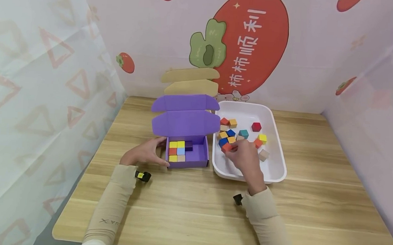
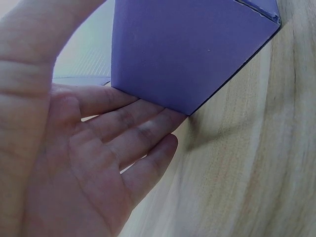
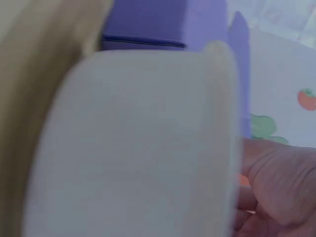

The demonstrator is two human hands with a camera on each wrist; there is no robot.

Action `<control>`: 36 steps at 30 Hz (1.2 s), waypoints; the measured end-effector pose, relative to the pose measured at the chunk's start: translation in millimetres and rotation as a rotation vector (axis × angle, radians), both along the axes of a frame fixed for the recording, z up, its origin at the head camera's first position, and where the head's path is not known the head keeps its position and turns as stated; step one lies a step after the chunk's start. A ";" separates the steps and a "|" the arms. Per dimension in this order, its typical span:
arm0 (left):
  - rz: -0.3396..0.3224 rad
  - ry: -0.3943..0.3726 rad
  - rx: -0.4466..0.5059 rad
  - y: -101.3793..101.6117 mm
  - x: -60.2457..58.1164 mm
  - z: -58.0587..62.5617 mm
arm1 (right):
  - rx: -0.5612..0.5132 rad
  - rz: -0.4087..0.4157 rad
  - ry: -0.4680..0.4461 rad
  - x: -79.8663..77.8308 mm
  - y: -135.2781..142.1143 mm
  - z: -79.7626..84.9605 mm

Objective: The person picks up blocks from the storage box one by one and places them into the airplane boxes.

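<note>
A purple cardboard box stands with its lid raised. Its left part contains several coloured cubes in rows, beside a dark purple block. My left hand holds the box's left side, thumb at the front corner and fingers at the back one. In the left wrist view, the fingertips touch the edge of the box. Over the white tub, my right hand pinches an orange-red cube between thumb and fingers. The tub's wall hides most of that grip in the right wrist view.
Loose cubes lie in the tub, among them a dark red cube, a teal cube, a yellow cube and a plain wooden cube. Box and tub stand side by side on a wooden table, before a printed backdrop.
</note>
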State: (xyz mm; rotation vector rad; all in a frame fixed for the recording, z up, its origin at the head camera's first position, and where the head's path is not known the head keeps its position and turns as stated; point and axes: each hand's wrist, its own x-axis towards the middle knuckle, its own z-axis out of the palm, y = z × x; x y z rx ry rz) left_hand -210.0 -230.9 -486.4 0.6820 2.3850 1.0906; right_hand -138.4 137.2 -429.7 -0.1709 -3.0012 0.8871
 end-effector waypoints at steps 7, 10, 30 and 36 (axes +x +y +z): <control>0.003 -0.011 0.006 -0.3 0.3 0.7 | -0.078 0.133 0.013 1.7 -8.3 30.2; -0.001 -0.007 0.008 -0.9 -0.1 -0.7 | -0.097 0.258 0.026 -1.2 -19.2 35.1; -0.004 -0.006 0.006 -1.1 -2.2 -5.1 | 0.055 0.460 -0.057 -35.3 -100.9 -14.5; 0.000 -0.022 0.011 -0.2 -1.9 -3.0 | 0.049 0.425 -0.037 -36.8 -102.4 -23.8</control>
